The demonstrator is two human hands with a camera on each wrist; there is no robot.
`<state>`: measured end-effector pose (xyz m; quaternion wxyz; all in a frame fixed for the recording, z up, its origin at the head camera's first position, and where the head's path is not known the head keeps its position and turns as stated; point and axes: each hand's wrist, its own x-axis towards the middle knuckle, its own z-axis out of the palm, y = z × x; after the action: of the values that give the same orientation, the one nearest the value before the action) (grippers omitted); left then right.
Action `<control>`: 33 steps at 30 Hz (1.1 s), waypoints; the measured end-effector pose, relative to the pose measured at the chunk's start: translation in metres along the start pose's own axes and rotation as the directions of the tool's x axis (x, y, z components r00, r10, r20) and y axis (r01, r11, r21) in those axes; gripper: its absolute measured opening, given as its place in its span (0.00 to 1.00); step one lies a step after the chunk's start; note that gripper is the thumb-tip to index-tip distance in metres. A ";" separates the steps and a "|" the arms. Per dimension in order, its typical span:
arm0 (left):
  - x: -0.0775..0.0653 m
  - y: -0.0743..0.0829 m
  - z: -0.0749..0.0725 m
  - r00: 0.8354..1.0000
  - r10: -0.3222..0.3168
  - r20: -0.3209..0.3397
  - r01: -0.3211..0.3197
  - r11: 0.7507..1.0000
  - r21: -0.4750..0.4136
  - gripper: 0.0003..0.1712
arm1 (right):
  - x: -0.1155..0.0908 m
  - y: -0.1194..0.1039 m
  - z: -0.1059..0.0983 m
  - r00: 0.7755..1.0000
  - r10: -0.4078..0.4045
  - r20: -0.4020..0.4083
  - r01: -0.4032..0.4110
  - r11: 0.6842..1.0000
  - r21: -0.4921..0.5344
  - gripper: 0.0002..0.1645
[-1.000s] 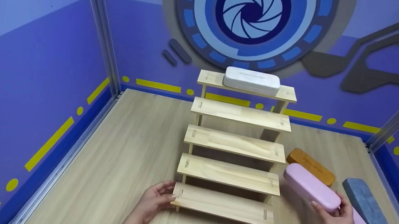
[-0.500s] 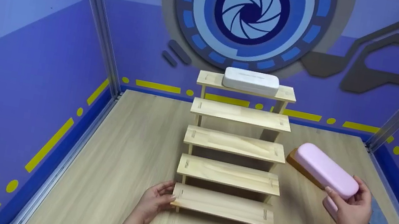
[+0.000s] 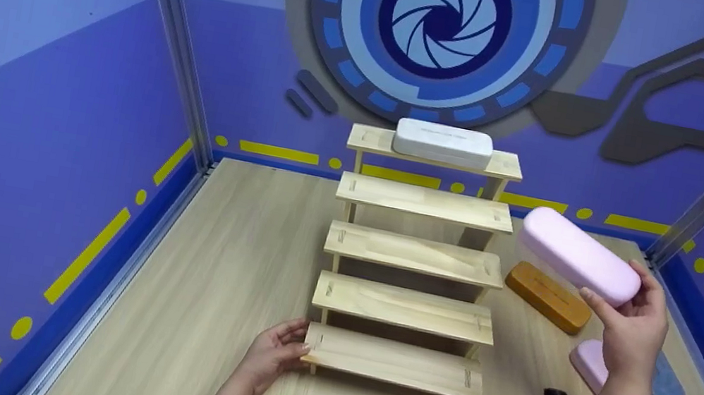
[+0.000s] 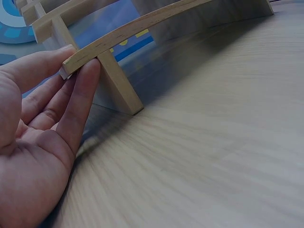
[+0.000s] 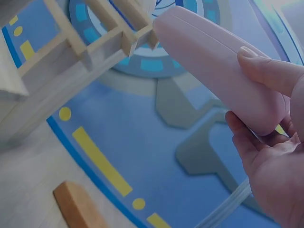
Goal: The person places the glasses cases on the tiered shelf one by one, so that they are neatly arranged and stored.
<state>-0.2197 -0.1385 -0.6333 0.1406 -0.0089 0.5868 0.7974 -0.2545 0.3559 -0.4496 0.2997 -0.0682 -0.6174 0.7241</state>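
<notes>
1. From here I see the right hand [image 3: 638, 331] clamped on one end of a pink case [image 3: 580, 256], thumb on one side, fingers on the other; the case is held up off the table, its free end reaching forward and left.
2. It looks light and stiff, smooth enough to slip a little, and unlikely to break. Gripped at one end it could tip; I'd take it across the middle.
3. The left hand [image 3: 268, 357] pinches the near left corner of the wooden rack [image 3: 395, 364], thumb above, fingers below.
4. The cases seem closed, contents hidden: an orange one [image 3: 547, 298] left of the right hand, a second pink one [image 3: 590, 362] partly behind that forearm, a blue one [image 3: 669, 385] just right of it, a white one [image 3: 443, 144] on the top shelf, far ahead of both hands.
</notes>
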 end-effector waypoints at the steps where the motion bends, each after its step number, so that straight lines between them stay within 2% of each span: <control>1: 0.000 0.000 0.000 1.000 0.000 0.001 0.000 1.000 -0.001 0.38 | 0.003 -0.003 0.004 1.000 0.001 0.013 -0.001 1.000 0.007 0.47; 5: 0.000 -0.001 -0.001 1.000 0.010 0.011 -0.010 1.000 -0.004 0.38 | 0.014 -0.010 0.018 0.995 -0.006 0.095 0.002 0.999 0.043 0.45; 8: 0.000 -0.001 -0.001 0.999 0.024 0.024 -0.024 1.000 -0.016 0.39 | 0.022 -0.013 0.030 0.982 -0.032 0.186 0.019 0.997 0.069 0.44; 13: 0.000 -0.002 -0.001 0.999 0.029 0.028 -0.029 0.999 -0.025 0.39 | 0.035 -0.013 0.048 0.932 -0.063 0.357 0.036 0.996 0.083 0.43; 16: 0.000 -0.002 0.000 1.000 0.013 0.016 -0.012 0.999 -0.029 0.39 | 0.042 -0.012 0.061 0.904 -0.059 0.423 0.028 0.997 0.079 0.43; 27: 0.001 -0.003 -0.001 1.000 0.006 0.010 -0.005 1.000 -0.025 0.39 | 0.056 -0.001 0.118 0.839 0.043 0.542 -0.053 0.999 0.003 0.44; 33: 0.001 -0.002 -0.001 1.000 0.007 0.009 -0.006 1.000 -0.022 0.40 | 0.055 0.007 0.147 0.816 0.064 0.574 -0.007 0.995 -0.101 0.46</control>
<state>-0.2200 -0.1388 -0.6356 0.1404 -0.0050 0.5772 0.8044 -0.3705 0.2586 -0.4079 0.0815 0.1285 -0.7112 0.6863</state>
